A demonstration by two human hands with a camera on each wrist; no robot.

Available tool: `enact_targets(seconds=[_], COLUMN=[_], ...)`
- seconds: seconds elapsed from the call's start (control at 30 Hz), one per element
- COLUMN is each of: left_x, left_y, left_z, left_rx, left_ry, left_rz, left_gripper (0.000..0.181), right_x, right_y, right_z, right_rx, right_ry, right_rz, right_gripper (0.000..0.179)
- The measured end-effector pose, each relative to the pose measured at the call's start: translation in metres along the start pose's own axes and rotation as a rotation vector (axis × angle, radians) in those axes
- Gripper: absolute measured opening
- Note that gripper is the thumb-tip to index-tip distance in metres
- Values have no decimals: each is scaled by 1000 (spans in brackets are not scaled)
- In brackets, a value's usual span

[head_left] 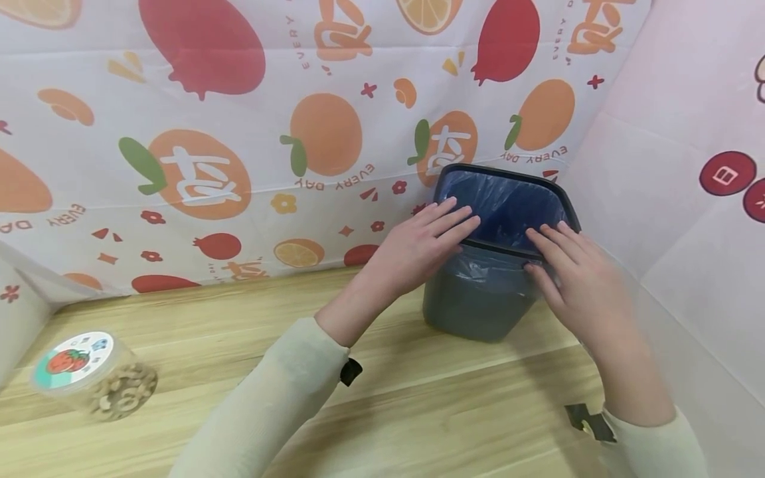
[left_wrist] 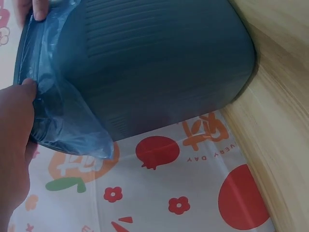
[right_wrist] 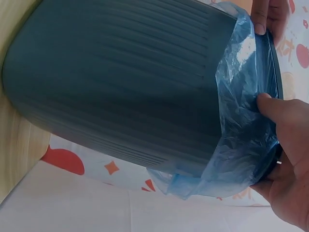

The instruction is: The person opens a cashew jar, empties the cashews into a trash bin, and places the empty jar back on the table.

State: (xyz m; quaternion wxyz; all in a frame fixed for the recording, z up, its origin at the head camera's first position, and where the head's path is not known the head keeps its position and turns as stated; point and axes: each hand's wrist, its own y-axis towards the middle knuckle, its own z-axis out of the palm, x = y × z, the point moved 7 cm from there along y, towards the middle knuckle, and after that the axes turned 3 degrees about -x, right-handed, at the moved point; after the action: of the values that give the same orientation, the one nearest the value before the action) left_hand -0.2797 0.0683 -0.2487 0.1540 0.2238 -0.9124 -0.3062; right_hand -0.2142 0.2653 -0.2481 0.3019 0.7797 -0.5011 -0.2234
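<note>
A dark blue-grey trash can stands upright on the wooden table against the back cloth. A thin translucent blue trash bag lines it and folds loosely down over the outside of its black rim. My left hand holds the rim at the left, fingers over the opening and thumb against the bag outside. At the right, my right hand grips the rim likewise; its thumb presses the bag in the right wrist view. Bag edges hang crumpled below the rim in both wrist views.
A clear jar of ring-shaped snacks, with a strawberry-printed lid, stands at the left of the wooden table. A fruit-patterned cloth hangs behind, and a pale wall sheet rises close on the right.
</note>
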Motion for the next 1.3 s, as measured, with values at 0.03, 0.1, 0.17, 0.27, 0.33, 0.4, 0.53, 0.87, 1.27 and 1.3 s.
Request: enact_targets(seconds=[0.03,0.1,0.17,0.27,0.33,0.4,0.53,0.87,1.27,1.3], left_x=[0,1,1,0,-1,-2,-4,-8,-9,-9], left_y=[0,0,-1,-2,-3,-4,-8,-22,-35,-36], left_z=[-1,-2,-3,-4,-6,-8,-12,-22,-35,-36], left_rx=[-11,-24,-33,-33,-44,-54,-85,-108,-131,-131], left_ry=[0,8,23,43,55,65,85,87,137,139], left_rz=[0,-1,2,8,18,27,45,46,41,41], left_gripper=[50,49,48,46,45,44,44,46,42,42], right_x=[1,2,2,3,3,4,7,17,30,31], right_y=[1,2,3,3,3,3,3,2,3,3], right_z=[0,0,0,0,0,0,-1,-1,1,2], right_rx=[-4,-10,-13,-12,-18,-27,-36,-50,-58,-55], right_ry=[2,4,4,-5,-10,-14,-18,9,71,78], right_rz=[4,11,16,22,24,23,19,0,-3,0], right_gripper=[52,50,49,48,48,49,51,52,53,53])
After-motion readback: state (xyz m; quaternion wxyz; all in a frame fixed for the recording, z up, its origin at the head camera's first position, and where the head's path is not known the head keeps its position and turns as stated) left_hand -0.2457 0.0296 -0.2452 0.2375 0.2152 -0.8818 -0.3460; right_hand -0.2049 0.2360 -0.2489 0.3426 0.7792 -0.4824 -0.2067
